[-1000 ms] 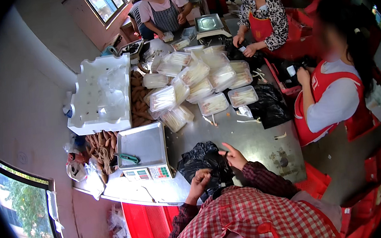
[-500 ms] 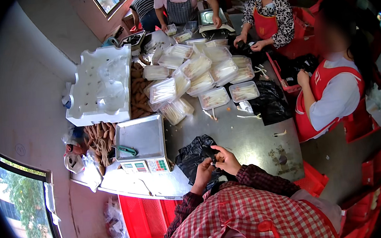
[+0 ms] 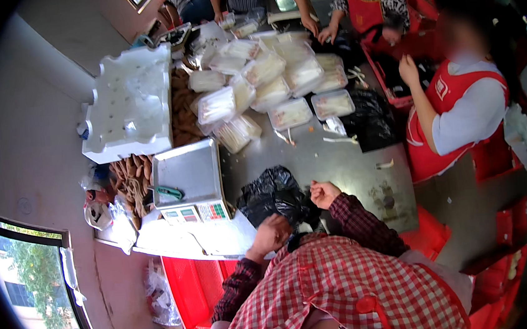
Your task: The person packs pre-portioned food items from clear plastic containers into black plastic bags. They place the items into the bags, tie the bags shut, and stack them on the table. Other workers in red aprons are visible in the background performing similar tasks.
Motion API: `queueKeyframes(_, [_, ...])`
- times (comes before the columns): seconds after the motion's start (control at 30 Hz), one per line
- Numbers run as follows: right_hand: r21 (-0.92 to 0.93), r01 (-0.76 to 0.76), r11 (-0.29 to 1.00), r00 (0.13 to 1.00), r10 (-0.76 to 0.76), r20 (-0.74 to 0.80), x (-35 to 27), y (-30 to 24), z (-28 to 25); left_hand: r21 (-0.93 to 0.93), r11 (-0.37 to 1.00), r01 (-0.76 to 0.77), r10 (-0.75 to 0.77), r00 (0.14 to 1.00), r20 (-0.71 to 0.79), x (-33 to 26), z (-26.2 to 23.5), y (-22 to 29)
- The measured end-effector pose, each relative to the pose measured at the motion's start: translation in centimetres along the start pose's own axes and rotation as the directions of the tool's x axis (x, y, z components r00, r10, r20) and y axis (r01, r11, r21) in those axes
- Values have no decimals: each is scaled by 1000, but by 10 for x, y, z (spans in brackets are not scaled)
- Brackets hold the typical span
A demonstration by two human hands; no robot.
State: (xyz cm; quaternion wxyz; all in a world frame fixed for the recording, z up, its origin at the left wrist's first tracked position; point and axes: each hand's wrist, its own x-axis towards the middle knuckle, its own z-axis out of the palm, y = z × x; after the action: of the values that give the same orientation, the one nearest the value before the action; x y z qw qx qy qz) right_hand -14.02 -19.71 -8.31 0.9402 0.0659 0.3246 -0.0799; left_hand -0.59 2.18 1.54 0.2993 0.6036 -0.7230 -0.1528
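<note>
Black plastic bag [image 3: 275, 195]: thin film, crumpled, glossy along the creases. Tabletop [image 3: 339, 167]: bare grey metal, smooth, dull sheen, with dark blotches on the surface near one corner. Scale pan [image 3: 189, 164]: metal, smooth, satin finish; scale housing [image 3: 202, 214] appears to be pale plastic. Food trays [image 3: 290, 113]: translucent plastic, smooth, reflecting light. Foam box [image 3: 126, 104]: white, moulded, matt. Brown root-like pieces [image 3: 133, 179]: rough, matt skin. Lower crate [image 3: 194, 289]: red plastic, with perforated mesh. Checked garment [image 3: 355, 275]: woven cloth, matt, with smooth red buttons [image 3: 366, 304]. Plaid sleeve [image 3: 369, 221]: dark cloth, gathered. Wall [image 3: 24, 154]: matt, scuffed.
</note>
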Motion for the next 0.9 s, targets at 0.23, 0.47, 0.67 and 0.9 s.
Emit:
queueKeyframes(0.23, [-318,568,759,812,-455,364,-106,-20,92,-187,974,131,-169,964,-203,46,-6,35])
queueKeyframes(0.47, [-858,391,-332,698,-500,512,-183,-38,81,1,680,733,-676,628,-386,-16,55,-45])
queueKeyframes(0.67, [-606,-143,-782,724,-500,475,-191,-41,35,321,596,736,-732,662,-160,-53,80,-64])
queueKeyframes(0.9, [-725,246,-643,783,-310,540,-164,0,93,316,648,693,-686,711,-154,-40,47,-67])
